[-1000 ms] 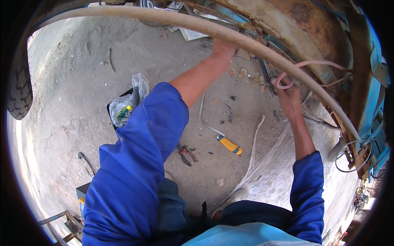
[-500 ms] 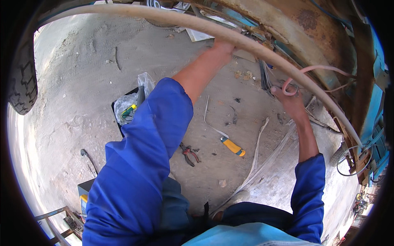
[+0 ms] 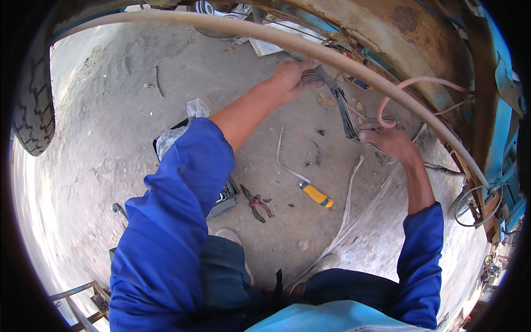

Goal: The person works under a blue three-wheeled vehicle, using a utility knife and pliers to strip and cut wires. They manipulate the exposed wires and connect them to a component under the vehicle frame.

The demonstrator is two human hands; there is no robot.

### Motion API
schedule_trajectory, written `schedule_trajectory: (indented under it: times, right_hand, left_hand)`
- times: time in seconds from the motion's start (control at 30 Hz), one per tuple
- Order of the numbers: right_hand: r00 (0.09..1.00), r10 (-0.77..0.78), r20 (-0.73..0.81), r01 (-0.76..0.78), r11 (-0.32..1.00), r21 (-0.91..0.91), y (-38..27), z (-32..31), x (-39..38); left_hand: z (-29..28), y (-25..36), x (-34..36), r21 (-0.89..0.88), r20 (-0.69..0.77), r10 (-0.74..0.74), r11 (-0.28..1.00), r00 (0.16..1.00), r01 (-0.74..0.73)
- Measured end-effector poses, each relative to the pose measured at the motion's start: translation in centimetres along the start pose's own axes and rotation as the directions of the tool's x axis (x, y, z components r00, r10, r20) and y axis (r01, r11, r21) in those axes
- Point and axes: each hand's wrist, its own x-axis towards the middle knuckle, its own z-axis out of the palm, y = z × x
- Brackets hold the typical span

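Note:
A dark ribbed conduit with a bundle of thin wires (image 3: 346,115) runs between my two hands, below a thick beige hose (image 3: 232,23). My left hand (image 3: 292,78) is closed at the far end of the bundle, fingers curled against it. At the near right end my right hand (image 3: 394,144) grips the wires with thumb and fingers, partly behind a curled pink hose (image 3: 383,108). A blue tool (image 3: 358,83) lies beyond the bundle, half hidden by the beige hose.
Rusty beams (image 3: 406,27) of a vehicle frame hang over the far right. On the dusty ground lie red-handled pliers (image 3: 257,207), a yellow utility knife (image 3: 316,195) and pale strips (image 3: 348,193). A clear plastic bag (image 3: 171,138) lies left, a tyre (image 3: 34,108) farther left.
My left hand has come out from behind the beige hose, toward me and slightly left, with the conduit now showing beside it. My right hand has moved slightly nearer, still at the wires.

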Motion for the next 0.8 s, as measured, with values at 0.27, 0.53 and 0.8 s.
schedule_trajectory:
  times: [0.27, 0.53, 0.8]
  right_hand:
    - [0.991, -0.059, -0.121, 0.055, 0.998, -0.036, 2.4, 0.5, 1.0]
    - [0.892, -0.361, -0.273, 0.382, 0.924, 0.026, 1.8, 2.3, -0.2]
    - [0.965, -0.091, -0.245, 0.144, 0.968, 0.205, 0.8, 2.2, -0.1]
  left_hand:
    - [-1.5, -1.7, -0.5, 0.039, 0.213, -0.015, 0.999, 0.977, 0.007]
    - [-0.5, -1.9, -2.0, -0.050, 0.234, -0.109, 0.991, 0.966, 0.124]
    - [2.6, -4.6, -4.5, 0.306, 0.293, -0.132, 0.951, 0.947, 0.038]
